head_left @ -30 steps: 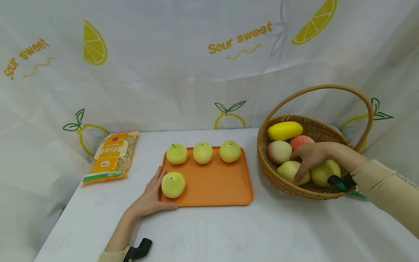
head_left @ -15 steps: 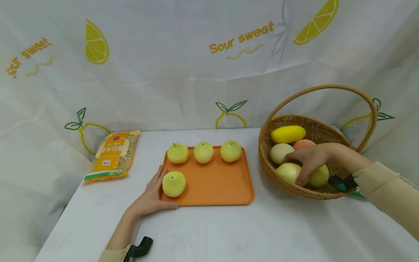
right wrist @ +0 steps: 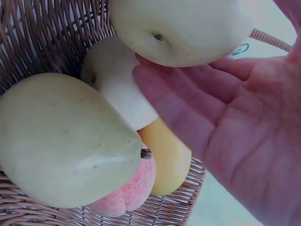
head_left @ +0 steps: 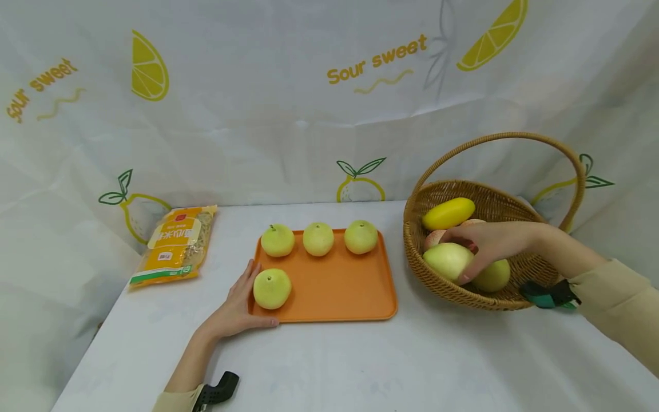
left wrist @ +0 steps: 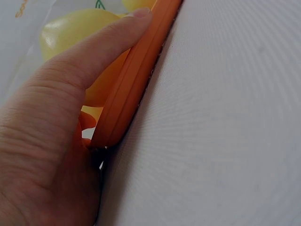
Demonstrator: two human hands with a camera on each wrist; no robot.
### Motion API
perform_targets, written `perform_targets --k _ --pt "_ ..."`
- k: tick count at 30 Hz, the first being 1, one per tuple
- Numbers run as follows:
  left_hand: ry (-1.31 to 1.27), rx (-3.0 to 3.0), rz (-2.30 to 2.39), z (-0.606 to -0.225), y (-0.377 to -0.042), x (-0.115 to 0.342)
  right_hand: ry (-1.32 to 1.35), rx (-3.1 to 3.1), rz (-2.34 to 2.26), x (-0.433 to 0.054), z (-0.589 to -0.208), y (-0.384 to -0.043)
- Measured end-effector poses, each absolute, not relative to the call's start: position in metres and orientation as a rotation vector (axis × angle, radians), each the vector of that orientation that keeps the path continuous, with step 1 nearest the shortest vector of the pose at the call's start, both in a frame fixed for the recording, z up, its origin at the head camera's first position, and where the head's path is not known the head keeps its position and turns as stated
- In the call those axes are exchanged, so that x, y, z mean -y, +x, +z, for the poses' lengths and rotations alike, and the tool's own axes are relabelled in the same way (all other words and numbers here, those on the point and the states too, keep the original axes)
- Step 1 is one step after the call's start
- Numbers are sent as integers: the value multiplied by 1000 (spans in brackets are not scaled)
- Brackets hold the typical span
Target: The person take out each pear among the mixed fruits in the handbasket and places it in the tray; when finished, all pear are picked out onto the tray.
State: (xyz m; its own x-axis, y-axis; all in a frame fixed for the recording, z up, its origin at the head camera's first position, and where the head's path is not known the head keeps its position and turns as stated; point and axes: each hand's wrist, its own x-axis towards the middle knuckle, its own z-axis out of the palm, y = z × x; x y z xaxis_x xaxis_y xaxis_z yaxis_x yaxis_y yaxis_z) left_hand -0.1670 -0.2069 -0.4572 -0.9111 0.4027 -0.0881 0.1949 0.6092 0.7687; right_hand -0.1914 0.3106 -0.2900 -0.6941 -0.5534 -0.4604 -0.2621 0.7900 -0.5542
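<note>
My right hand grips a pale yellow-green pear at the front left of the wicker basket. In the right wrist view the pear sits against the fingertips, its dimpled end showing; the thumb is mostly out of that view. Another pear with a short dark stem lies beside it in the basket. My left hand rests at the near left corner of the orange tray, thumb along the front rim, fingers along the left side. A yellow-green pear sits inside that corner.
More pears, such as one at the back right, line the tray's far edge. Partly hidden peaches and a yellow elongated fruit share the basket, whose tall handle arches over. A yellow grain bag lies at the left.
My right hand has shifted slightly left with the pear, which now sits higher at the basket's left rim. The yellow elongated fruit has tilted. My left hand stays at the tray corner.
</note>
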Motion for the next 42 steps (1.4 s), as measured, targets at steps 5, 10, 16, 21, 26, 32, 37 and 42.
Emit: perform_targets --k 5,10,16,21,26,32,37,42 --pt "490 -2587 1182 -457 -168 207 -542 -2370 -695 -315 -285 -182" --pt "491 -2589 1183 -457 -168 207 -532 -2433 -701 -318 -282 -172" --pt "490 -2584 1188 -457 -166 207 -498 -2538 -770 -316 -287 -161" --pt "493 -2587 1189 -456 -166 207 -435 -2594 -870 -315 -294 -154" --pt "486 -2591 1177 -456 -167 207 -372 -2602 -991 -313 -301 -146" --pt "470 -2591 1166 -456 -166 206 -259 -2596 -1149 -306 -309 -136" --pt "469 -2590 1166 -455 -167 206 -182 -2546 -1355 -298 -314 -131" --pt "478 -2597 1160 -456 -167 207 -118 -2428 -1592 -293 -320 -129"
